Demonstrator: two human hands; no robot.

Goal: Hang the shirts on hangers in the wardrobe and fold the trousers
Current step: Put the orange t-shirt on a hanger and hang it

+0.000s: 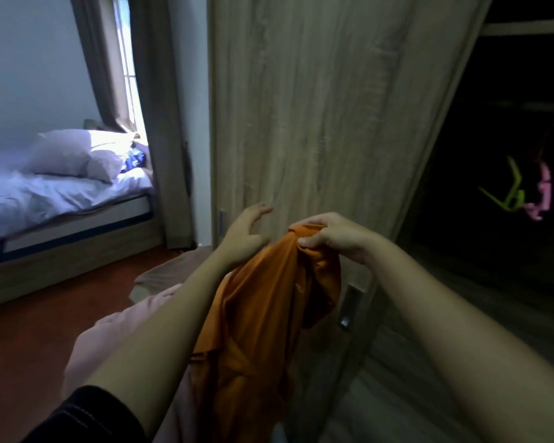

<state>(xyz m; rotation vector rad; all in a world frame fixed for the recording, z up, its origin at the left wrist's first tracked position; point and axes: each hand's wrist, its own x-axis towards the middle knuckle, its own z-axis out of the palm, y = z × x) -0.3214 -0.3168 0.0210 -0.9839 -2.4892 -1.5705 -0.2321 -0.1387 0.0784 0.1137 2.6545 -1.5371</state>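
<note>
An orange shirt (263, 314) hangs bunched in front of me, low in the middle of the view. My right hand (330, 238) pinches its top edge between thumb and fingers. My left hand (245, 233) is just left of that edge, fingers spread and apart from the cloth, with its wrist against the fabric. A pale pink garment (109, 343) is draped under my left forearm. Inside the dark wardrobe at the right hang a green hanger (509, 193) and a pink hanger (541, 193).
A wooden wardrobe door (317, 107) stands straight ahead, with a metal handle (347, 306) near the shirt. The wardrobe's dark interior (509, 251) opens to the right. A bed with white sheets (45, 196) and pillows (74, 155) lies at the left, beyond a reddish floor (45, 314).
</note>
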